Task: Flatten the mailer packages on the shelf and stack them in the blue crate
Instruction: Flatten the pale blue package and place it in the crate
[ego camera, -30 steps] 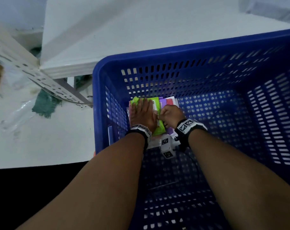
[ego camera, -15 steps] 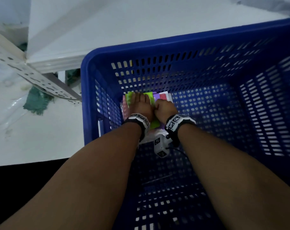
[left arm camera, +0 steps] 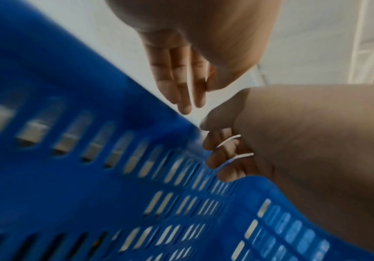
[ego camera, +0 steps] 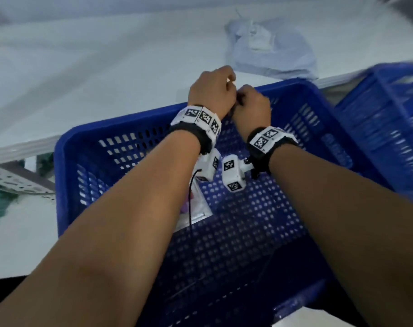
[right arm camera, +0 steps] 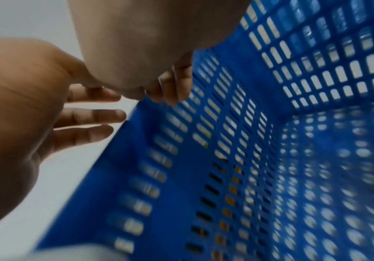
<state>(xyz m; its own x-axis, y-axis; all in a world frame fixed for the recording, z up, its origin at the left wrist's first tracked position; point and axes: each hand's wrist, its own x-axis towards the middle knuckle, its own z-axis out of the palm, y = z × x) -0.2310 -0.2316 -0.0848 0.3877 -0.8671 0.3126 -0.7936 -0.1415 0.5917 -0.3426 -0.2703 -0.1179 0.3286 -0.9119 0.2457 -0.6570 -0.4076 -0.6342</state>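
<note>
Both hands are raised above the far rim of the blue crate (ego camera: 66, 161), side by side and nearly touching.

Left hand (ego camera: 211, 89): seen from the back in the head view, knuckles bent. In the left wrist view its fingers (left arm camera: 176, 84) are extended, close together and only slightly bent, over the white shelf (ego camera: 94, 79); nothing is held. In the right wrist view the same fingers (right arm camera: 92, 116) are spread a little and nearly straight, just beyond the crate rim.

Right hand (ego camera: 251, 107): fingers curled inward. In the left wrist view the curled fingers (left arm camera: 219, 157) are crossed by two thin white strips, possibly a band or cord; what they are cannot be told, nor whether they are gripped. In the right wrist view only a few fingertips (right arm camera: 174, 88) are visible, bent downward next to the crate's far wall.

Mailer packages (ego camera: 198, 204): a flat clear-and-purple stack is seen on the crate floor near the left wall, mostly hidden by the left forearm.

A pale bundled package (ego camera: 271, 46) lies on the shelf, far right. A second blue crate (ego camera: 389, 119) is seen at the right.
</note>
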